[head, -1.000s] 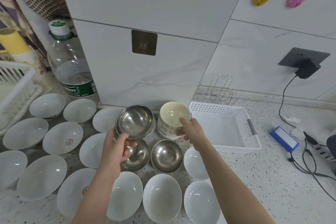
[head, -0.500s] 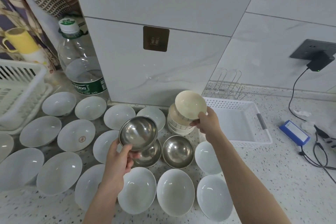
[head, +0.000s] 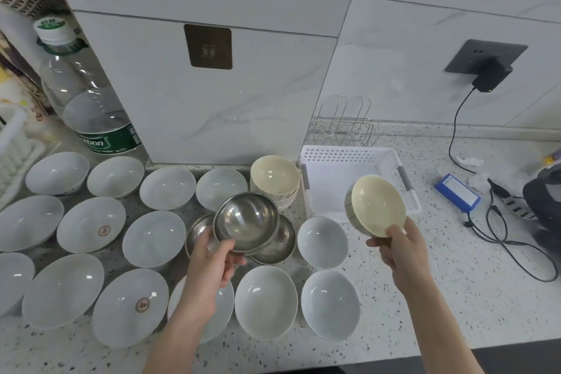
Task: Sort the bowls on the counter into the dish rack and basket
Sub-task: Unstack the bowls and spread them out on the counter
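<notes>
The speckled white stone surface (head: pixel 425 297) carries many shallow white ceramic bowls (head: pixel 63 290) spread across its left and middle. Against the back wall stands a large clear plastic water bottle (head: pixel 88 94). A white perforated plastic basket (head: pixel 349 155) sits right of centre, with a wire dish rack (head: pixel 343 124) just behind it. A stack of cream ceramic bowls (head: pixel 274 176) stands just left of the basket. The left hand (head: pixel 209 264) has its grip clenched on the rim of a round stainless steel bowl (head: pixel 246 222), held above two other steel bowls (head: pixel 279 243). The right hand (head: pixel 397 249) pinches a tilted cream bowl (head: pixel 376 206) over the basket's near edge.
</notes>
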### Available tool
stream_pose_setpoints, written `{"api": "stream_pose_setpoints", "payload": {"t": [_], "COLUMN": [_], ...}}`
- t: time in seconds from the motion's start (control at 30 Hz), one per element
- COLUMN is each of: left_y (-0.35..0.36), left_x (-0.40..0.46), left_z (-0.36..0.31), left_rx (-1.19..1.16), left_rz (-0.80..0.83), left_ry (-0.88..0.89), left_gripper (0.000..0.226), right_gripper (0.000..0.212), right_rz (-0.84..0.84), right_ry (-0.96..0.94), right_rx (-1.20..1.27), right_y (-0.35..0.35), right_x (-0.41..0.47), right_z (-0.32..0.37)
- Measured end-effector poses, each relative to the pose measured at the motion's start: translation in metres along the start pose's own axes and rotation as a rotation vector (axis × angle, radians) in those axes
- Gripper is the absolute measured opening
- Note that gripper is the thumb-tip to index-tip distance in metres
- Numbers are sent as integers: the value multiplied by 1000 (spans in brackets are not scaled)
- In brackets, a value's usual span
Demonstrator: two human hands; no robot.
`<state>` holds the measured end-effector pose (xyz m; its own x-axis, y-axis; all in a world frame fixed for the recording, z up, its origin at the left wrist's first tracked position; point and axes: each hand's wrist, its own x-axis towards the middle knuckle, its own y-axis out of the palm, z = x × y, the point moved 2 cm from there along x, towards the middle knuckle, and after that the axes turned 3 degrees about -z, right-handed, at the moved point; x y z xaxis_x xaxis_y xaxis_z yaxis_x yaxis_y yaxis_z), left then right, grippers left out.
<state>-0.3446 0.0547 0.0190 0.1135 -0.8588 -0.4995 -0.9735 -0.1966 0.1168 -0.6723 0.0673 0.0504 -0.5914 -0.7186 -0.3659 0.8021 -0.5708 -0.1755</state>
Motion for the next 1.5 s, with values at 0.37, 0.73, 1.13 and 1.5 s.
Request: {"api": "stream_pose_setpoints", "payload": {"t": [0.37, 0.73, 1.13, 1.5], "left_y": [94, 143, 143, 148], "left_x": [-40, -68, -79, -90], "left_z": [41, 81, 95, 102], "left_rx": [-33, 5, 27, 75], "left_rz": [-23, -104, -151, -123], "left_ry": [-27, -44, -49, -39], "left_gripper": [22, 25, 36, 35], "right_gripper": [55, 58, 56, 54], "right_rz": [129, 381, 410, 420], "right_ry": [16, -23, 6, 7], "right_rx": [-363, -472, -406, -364], "right_y": [-72, -66, -63, -62], "right_x": [28, 61, 81, 85], "right_z": [-68, -78, -83, -86]}}
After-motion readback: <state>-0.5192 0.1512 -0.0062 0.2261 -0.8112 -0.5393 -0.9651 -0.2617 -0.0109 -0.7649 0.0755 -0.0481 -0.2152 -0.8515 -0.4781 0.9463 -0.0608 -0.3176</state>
